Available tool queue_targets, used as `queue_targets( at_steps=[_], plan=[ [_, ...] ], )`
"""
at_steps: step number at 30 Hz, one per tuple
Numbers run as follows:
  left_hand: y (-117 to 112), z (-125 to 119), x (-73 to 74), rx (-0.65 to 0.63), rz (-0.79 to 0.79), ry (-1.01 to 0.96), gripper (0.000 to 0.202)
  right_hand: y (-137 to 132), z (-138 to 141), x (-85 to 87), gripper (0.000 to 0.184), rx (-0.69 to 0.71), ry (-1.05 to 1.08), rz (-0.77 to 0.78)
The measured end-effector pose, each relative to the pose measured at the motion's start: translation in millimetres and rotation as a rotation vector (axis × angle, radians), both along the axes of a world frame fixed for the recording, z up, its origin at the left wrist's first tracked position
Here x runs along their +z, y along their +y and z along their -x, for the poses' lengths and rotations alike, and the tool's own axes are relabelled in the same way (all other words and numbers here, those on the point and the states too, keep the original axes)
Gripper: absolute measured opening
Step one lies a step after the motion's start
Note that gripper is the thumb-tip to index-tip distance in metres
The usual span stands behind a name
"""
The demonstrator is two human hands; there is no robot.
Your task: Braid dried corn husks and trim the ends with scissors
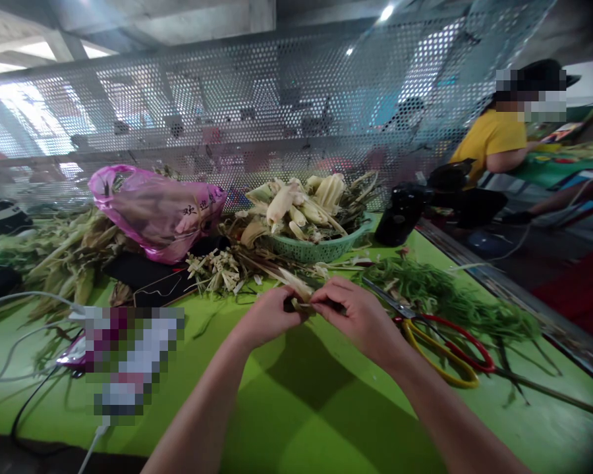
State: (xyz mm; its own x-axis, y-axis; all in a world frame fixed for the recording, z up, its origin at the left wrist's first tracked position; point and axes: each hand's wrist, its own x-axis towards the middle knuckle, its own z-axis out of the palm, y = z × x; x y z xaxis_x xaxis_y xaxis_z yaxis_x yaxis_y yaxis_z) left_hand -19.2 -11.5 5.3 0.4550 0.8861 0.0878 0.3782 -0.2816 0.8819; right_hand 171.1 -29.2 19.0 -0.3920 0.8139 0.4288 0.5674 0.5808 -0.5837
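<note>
Both my hands meet over the green table (286, 401), pinched on one pale dried leaf strip (296, 288). My left hand (269, 316) grips its near end with closed fingers. From the other side, my right hand (356, 313) holds the same strip with fingers curled round it. The strip's far end points away towards a green basket (321, 250) heaped with pale folded leaf pieces (301, 201). A small heap of cut pale strips (215, 270) lies just left of my hands.
Scissors with red and yellow handles (449, 349) lie right of my right hand, beside green trimmings (439, 296). A pink plastic bag (153, 210) and green leaves (64, 253) sit at left, cables (24, 303) near the front left. A perforated metal screen (257, 99) backs the table. A person in yellow (494, 141) sits at right.
</note>
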Motion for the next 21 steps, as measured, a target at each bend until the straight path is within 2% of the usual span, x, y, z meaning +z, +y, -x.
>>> queue_targets(
  at_steps=[6, 13, 21],
  plan=[
    [-1, -3, -6.5, 0.075, -0.06, 0.109, 0.016, -3, 8, -6.2, 0.011, -0.008, -0.031, -0.044],
    [-2, -2, -4.4, 0.054, -0.069, 0.122, 0.017, -9, 10, 0.9, 0.029, 0.064, -0.027, -0.043],
    [-1, -4, -12.2, 0.009, -0.012, 0.05, 0.013, -12, 16, -4.5, 0.019, 0.016, 0.022, -0.045]
  ],
)
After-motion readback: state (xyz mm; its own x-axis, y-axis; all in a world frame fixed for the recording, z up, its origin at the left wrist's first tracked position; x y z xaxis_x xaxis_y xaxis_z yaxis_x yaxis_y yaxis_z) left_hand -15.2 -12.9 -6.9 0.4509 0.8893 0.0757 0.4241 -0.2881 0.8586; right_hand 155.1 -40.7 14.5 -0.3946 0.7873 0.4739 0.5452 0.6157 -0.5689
